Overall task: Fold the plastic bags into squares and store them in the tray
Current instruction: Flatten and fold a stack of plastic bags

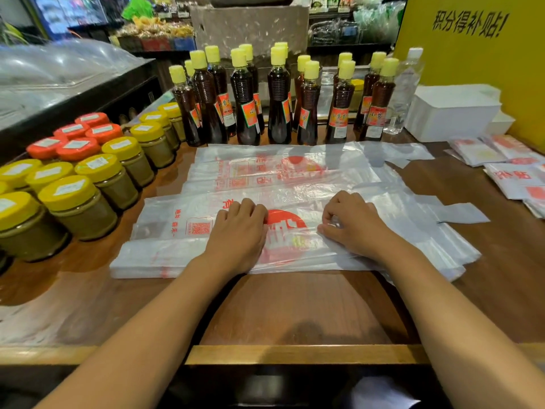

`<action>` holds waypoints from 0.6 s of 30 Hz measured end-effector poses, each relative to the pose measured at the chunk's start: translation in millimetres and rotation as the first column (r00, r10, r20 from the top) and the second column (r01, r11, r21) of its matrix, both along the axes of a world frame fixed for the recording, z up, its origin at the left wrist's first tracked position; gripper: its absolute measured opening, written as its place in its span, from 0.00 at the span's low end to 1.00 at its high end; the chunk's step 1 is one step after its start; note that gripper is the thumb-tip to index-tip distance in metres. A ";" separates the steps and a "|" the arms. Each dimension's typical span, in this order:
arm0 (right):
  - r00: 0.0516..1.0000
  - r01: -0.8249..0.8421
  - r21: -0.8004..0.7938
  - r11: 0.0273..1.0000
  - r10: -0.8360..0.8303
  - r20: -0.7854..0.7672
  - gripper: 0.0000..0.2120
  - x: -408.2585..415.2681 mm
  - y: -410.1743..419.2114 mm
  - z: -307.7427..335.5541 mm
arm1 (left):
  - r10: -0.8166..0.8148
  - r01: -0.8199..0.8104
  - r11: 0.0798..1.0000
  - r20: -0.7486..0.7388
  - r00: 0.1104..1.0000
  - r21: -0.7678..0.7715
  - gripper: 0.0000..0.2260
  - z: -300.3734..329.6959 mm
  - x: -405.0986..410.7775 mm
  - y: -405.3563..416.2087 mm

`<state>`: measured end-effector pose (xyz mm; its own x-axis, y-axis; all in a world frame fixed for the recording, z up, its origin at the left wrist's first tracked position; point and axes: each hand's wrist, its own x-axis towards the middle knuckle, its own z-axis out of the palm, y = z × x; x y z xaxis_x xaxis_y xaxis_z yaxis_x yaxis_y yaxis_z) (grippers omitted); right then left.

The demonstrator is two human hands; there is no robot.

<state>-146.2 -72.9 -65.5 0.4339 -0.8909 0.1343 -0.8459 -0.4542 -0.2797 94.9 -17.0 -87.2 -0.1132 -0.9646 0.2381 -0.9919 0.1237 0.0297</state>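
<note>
A stack of translucent white plastic bags (182, 219) with red print lies flat across the middle of the wooden table (295, 308). My left hand (239, 234) rests palm down on the top bag, its fingers curled at the red circle. My right hand (351, 222) lies to its right, with bent fingertips pinching the film of the same bag. A second spread of bags (280, 169) lies just behind. Folded square bags (513, 178) sit at the right edge. A white tray (451, 113) stands at the back right.
Dark sauce bottles (277, 104) with yellow caps line the back of the table. Jars with yellow lids (79, 202) and orange lids (79, 137) crowd the left side. A clear water bottle (404, 93) stands beside the tray. A yellow sign (472, 39) rises at the far right.
</note>
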 end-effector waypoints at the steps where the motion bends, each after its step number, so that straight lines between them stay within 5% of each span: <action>1: 1.000 0.008 0.004 1.000 -0.008 -0.007 0.07 0.2 1.0 0.5 | 0.002 -0.002 1.000 -0.015 1.000 0.002 0.12 -0.9 0.6 -1.7; 7: 0.998 0.064 -0.054 0.996 -0.065 -0.019 0.10 15.0 11.7 9.1 | 0.036 -0.033 0.998 -0.076 0.996 0.046 0.15 -4.2 -0.8 -4.3; 10: 0.997 -0.038 -0.169 0.985 0.025 -0.079 0.12 42.8 30.3 14.9 | 0.053 -0.049 0.998 -0.091 0.994 0.045 0.18 -4.2 -2.6 -2.7; 18: 0.994 -0.105 -0.093 0.990 0.102 -0.038 0.17 59.0 69.2 -16.0 | 0.119 -0.116 0.993 -0.084 0.989 0.033 0.22 -0.3 -5.7 1.7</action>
<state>-87.3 -3.8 -81.5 0.5286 -0.8250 0.1997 -0.8010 -0.5627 -0.2043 89.2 -15.2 -87.4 0.0210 -0.9763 0.2152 -0.9931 0.0044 0.1171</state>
